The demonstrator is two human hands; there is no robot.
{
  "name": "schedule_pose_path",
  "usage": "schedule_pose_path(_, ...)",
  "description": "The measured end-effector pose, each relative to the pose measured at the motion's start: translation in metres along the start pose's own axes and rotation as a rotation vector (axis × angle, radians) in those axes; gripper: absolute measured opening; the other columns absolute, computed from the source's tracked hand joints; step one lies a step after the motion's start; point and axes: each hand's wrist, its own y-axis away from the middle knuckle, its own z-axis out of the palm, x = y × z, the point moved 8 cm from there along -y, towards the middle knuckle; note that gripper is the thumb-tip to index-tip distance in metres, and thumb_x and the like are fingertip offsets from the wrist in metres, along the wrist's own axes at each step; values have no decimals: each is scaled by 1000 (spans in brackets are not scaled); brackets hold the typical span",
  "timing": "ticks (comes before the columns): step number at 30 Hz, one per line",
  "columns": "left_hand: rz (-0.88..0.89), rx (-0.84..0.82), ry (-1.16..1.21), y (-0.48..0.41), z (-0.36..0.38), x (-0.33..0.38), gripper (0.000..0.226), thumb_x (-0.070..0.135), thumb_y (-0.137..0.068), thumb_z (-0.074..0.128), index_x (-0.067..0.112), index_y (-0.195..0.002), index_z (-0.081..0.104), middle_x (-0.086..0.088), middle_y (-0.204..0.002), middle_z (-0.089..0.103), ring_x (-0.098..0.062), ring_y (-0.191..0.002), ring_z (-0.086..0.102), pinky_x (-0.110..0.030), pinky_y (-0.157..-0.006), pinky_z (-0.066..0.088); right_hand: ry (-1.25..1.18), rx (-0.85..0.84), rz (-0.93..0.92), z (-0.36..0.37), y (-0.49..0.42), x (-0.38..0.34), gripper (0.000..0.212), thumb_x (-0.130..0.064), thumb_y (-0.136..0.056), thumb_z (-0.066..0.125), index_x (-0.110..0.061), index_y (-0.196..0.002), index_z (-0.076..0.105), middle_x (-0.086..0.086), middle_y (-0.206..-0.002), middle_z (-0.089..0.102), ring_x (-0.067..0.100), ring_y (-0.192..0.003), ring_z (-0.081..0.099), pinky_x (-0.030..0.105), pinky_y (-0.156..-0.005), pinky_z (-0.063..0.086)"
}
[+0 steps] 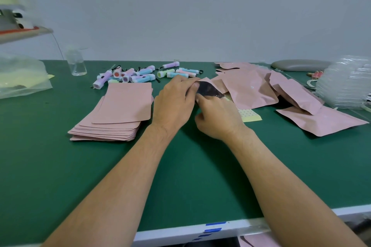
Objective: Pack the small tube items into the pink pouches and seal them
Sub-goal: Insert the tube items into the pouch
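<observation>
Near the centre of the frame both hands worked one pink pouch (pixel 209 88), its mouth spread so the dark lining showed. The left hand (pixel 176 100) had its fingers curled over the pouch's upper edge. The right hand (pixel 217 120) pinched the lower edge from below, so both hands were closed on that pouch. Whether a tube was already inside could not be told, as the fingers covered the opening.

Above and left of the hands, a loose cluster of pastel tubes (pixel 140 75) lay on the green table (pixel 60 166). They looked like mini torches with cord loops, and well over a dozen of them were unpacked. Just left of the left hand sat a stack of flat pouches (pixel 120 110), apparently empty and many layers deep.

To the right of centre sprawled a heap of puffed pouches (pixel 259 88). One showed a small white dot on its flap, which suggested these were filled and closed. A yellow sticker sheet (pixel 250 115) lay partly under the right hand, and it probably supplied those seals.

Judged from this, the job was somewhere in the middle: a fair pile was done, one pouch was in hand, and many tubes and pouches were left.

In the upper left of the frame stood a clear bottle (pixel 77 64).
</observation>
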Motion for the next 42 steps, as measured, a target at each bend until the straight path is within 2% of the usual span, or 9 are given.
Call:
schedule_pose_path(5,35,-9,-50,1,-1,5,30,39,-110,45,36,-129,68,8,-117,65,-21,-107,60,-40,-81,51,-74,18,2,-5,0,1,27,-21,-82,59,-20,-109,55,1,-101,69,34,-85,65,35,-61,45)
schedule_pose_path(11,-15,91,-137,-3,-17,-12,32,35,-112,43,29,-133,68,2,-117,66,-25,-101,62,-36,-73,42,-365,431,-26,-54,12,19,36,-20,-76,65,-20,-112,63,-11,-106,63,-5,-66,44,26,-60,43)
schedule_pose_path(15,-18,85,-89,-5,-18,-17,32,35,-112,44,28,-131,69,2,-115,69,-22,-99,60,-35,-75,42,-263,314,124,-42,9,52,49,-16,-84,72,-22,-132,64,-4,-121,61,10,-76,51,28,-67,45)
schedule_pose_path(20,24,48,-57,-5,-15,-12,31,35,-111,47,33,-133,70,5,-118,74,-22,-102,64,-35,-77,44,-245,230,175,-29,8,68,16,-32,-96,73,-27,-110,79,-14,-99,65,8,-74,46,12,-61,28)
schedule_pose_path(24,38,-4,-57,-7,-13,-14,34,41,-110,50,35,-139,67,5,-121,75,-21,-107,65,-39,-87,53,-215,246,126,-33,8,63,13,-33,-96,75,-25,-101,83,-6,-93,68,14,-69,50,30,-58,31)
schedule_pose_path(28,86,-192,231,-5,-13,-21,82,73,-73,81,33,-143,64,21,-135,67,8,-123,57,-11,-106,42,-161,311,127,-42,10,62,10,-27,-95,74,-24,-97,84,-7,-90,70,16,-69,53,28,-57,28)
schedule_pose_path(30,76,-262,211,-5,-9,-30,99,58,-62,97,30,-149,58,16,-140,65,3,-128,57,-13,-111,40,-154,345,156,-45,12,65,10,-27,-96,73,-24,-94,83,-8,-91,70,17,-66,52,29,-55,31)
schedule_pose_path(34,66,-48,159,-10,-19,-45,48,1,-86,82,14,-132,73,-3,-121,77,-20,-113,71,-33,-108,51,-128,376,116,-53,14,57,9,-24,-94,75,-22,-94,83,-7,-92,71,21,-65,57,29,-52,41)
schedule_pose_path(42,2,33,74,-13,-32,-62,33,-2,-94,73,17,-120,80,0,-114,79,-18,-107,70,-31,-104,51,-8,408,-95,-71,14,30,9,-17,-92,75,-18,-88,83,-4,-89,73,27,-54,58,24,-49,31)
